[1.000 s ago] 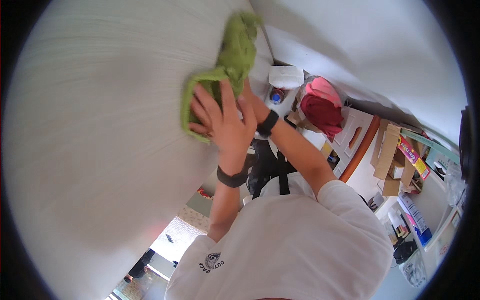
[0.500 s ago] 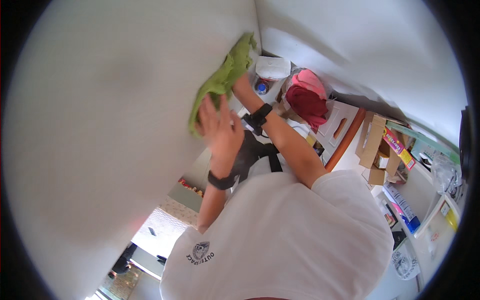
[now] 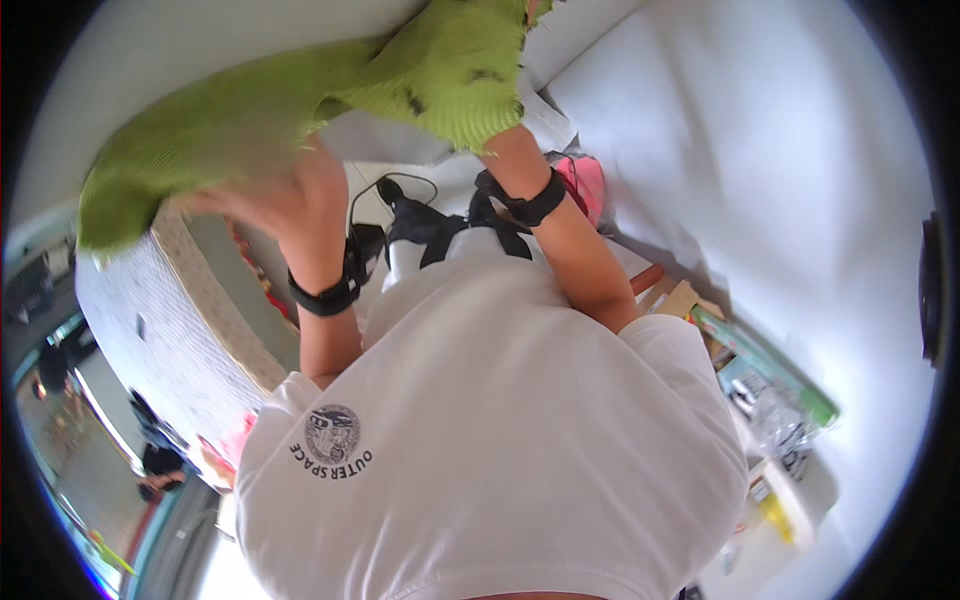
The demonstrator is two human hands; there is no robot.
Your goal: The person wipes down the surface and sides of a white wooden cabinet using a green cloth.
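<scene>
White wall (image 3: 760, 200) in soft light at right, brown wooden edge (image 3: 647, 279) near it, pale patterned surface (image 3: 160, 320) at left

the cloth (image 3: 340, 80) is bright green, with thin ridges, a ragged edge and a few small dark marks on its right part. it is spread out long across the top of the view, creased near the middle, and its left end hangs lower than its right.

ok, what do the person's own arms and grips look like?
Bare forearms below short white sleeves. Bulky black wristbands, one on each side. Left grip is ungloved, though blurred; right grip is mostly hidden.
</scene>
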